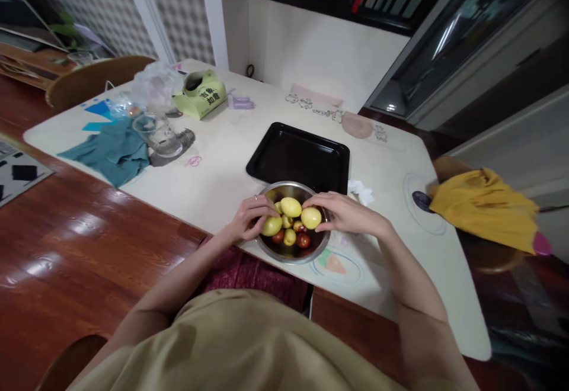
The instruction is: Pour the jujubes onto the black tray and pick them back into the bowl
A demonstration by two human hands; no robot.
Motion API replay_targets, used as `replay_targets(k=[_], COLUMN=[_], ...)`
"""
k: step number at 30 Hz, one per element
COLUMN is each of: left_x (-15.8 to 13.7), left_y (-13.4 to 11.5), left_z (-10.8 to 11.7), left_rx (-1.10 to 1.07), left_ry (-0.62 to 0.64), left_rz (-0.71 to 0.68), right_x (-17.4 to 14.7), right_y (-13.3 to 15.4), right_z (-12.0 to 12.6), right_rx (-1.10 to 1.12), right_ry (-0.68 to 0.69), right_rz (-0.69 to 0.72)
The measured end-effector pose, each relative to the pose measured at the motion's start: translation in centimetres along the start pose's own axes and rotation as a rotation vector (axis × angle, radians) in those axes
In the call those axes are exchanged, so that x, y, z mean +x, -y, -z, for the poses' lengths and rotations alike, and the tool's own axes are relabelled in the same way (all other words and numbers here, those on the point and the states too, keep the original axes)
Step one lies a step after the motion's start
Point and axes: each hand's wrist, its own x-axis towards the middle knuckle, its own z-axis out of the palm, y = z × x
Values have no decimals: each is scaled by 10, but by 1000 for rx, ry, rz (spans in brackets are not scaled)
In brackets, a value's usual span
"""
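Observation:
A metal bowl stands at the table's near edge with several fruits in it. My left hand, a ring on one finger, curls round a yellow-green oval fruit at the bowl's left side. On the right, my right hand grips a yellow oval fruit between thumb and fingers. Another yellow oval fruit lies between the two hands. Below it are smaller jujube-like fruits, some yellow-green and some red-brown. A black baking tray lies just behind the bowl.
Crumpled white tissue lies right of the tray. At the left are a clear plastic pitcher, a teal cloth, a green box and a plastic bag. A yellow garment hangs over a chair at right.

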Motion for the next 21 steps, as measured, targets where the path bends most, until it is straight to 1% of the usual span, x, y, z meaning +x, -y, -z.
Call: replay_targets(k=[3,8,11,14,21], left_x=[-1,-2,-2,-2,-1], left_y=[-1,0,1,2,3], left_z=[-1,-2,-3,-3,-2], left_rx=[34,110,115,107,73], left_ry=[-29,-124,-158,-155,-80], left_rz=[-10,-102,-138,-157,-143], right_x=[0,0,0,1,5], right_y=[0,-1,-1,-2,1], right_z=[0,0,0,-1,-3], right_rx=[0,1,7,18,6], right_ry=[8,16,23,25,52], right_rz=[3,3,-2,-4,2])
